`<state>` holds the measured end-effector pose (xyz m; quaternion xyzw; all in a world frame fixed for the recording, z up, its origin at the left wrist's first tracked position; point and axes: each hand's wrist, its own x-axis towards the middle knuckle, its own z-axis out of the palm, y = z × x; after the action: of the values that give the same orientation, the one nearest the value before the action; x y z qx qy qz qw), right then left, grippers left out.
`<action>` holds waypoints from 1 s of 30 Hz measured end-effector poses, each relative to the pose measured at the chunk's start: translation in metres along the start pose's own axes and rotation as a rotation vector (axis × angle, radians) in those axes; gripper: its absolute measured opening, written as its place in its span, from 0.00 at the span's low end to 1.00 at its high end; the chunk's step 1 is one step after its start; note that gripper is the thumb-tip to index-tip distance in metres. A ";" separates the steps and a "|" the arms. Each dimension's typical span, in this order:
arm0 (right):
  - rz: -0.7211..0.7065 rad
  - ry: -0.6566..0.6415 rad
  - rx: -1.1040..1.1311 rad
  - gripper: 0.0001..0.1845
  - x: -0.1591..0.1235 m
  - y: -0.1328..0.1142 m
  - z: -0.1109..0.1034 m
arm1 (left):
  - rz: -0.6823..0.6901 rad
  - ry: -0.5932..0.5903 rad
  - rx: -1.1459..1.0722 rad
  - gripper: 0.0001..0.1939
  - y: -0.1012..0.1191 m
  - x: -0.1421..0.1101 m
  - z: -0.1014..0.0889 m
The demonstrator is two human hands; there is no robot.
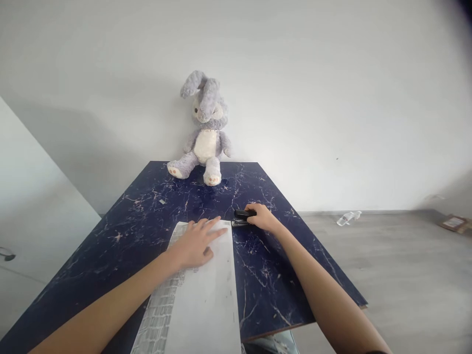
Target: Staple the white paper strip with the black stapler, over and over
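- Pale wall (313, 98) fills the background, with a grey floor (368, 275) beyond the right edge of the tabletop (110, 255), which is dark blue with light veins.
- Plush rabbit (205, 145), grey with a cream belly, sits at the far edge of the tabletop, against the wall, well apart from both hands.
- Small pale scrap (162, 201) lies between the rabbit and the paper, toward the left edge; nothing touches it.
- Paper (206, 305) lies from mid-tabletop toward the near edge and out of view, with dense grey print along its left side.
- Left hand (195, 243) rests on the far part of the paper, fingers spread apart; its forearm covers some of the print.
- Right hand (262, 217) is clamped on the black stapler (241, 215), whose front end is at the paper's far right corner. Whether the paper is inside it, I cannot tell.
- On the floor, past the tabletop's right edge, lie a clear plastic item (346, 218) and, farther right, a brown box (455, 223).
- White panel (40, 206) stands beyond the left edge.
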<state>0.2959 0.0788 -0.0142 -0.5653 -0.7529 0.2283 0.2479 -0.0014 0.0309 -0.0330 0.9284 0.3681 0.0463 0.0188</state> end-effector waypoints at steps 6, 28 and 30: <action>-0.042 -0.052 0.020 0.09 -0.001 -0.001 0.002 | 0.033 0.096 0.037 0.41 0.005 0.000 -0.003; -0.183 0.039 -0.248 0.24 -0.012 -0.034 0.023 | -0.023 -0.034 -0.048 0.38 0.017 0.007 0.007; -0.151 0.075 -0.257 0.26 -0.011 -0.035 0.027 | -0.022 -0.031 -0.044 0.38 0.017 0.008 0.009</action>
<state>0.2556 0.0570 -0.0141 -0.5422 -0.8066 0.0893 0.2180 0.0169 0.0233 -0.0405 0.9242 0.3770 0.0400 0.0455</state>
